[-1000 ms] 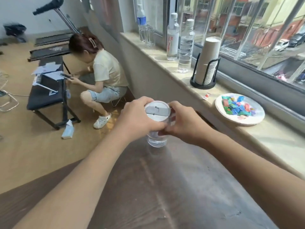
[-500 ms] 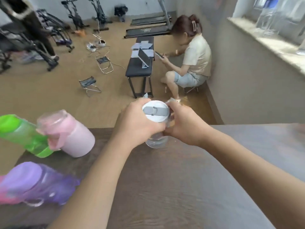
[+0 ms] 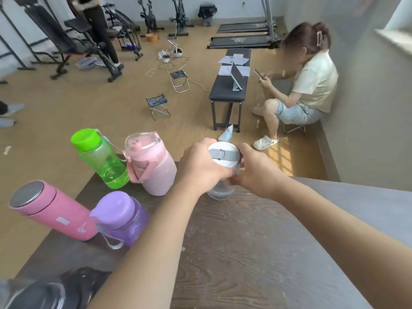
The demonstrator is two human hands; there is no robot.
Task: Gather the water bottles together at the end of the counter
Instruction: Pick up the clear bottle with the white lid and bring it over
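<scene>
A clear bottle with a white and grey lid [image 3: 224, 156] stands near the far end of the dark wooden counter [image 3: 245, 253]. My left hand [image 3: 201, 167] and my right hand [image 3: 256, 170] both grip it from either side. To its left stand a pale pink jug with a handle [image 3: 153, 166] and a green bottle [image 3: 100, 157]. Nearer to me are a purple bottle [image 3: 122, 217] and a pink flask with a steel cap [image 3: 51, 210]. A dark bottle [image 3: 55, 291] shows at the bottom left corner.
Beyond the counter's end a person [image 3: 307, 85] crouches by a black bench [image 3: 229, 85] with papers and a tablet. Two small folding stools [image 3: 158, 105], cables and exercise machines [image 3: 66, 41] stand on the tan floor. A grey wall [image 3: 367, 130] runs along the right.
My view has swung left, from the window sill to the counter's end. Both hands have kept hold of the clear bottle, and the coloured bottles have come fully into sight.
</scene>
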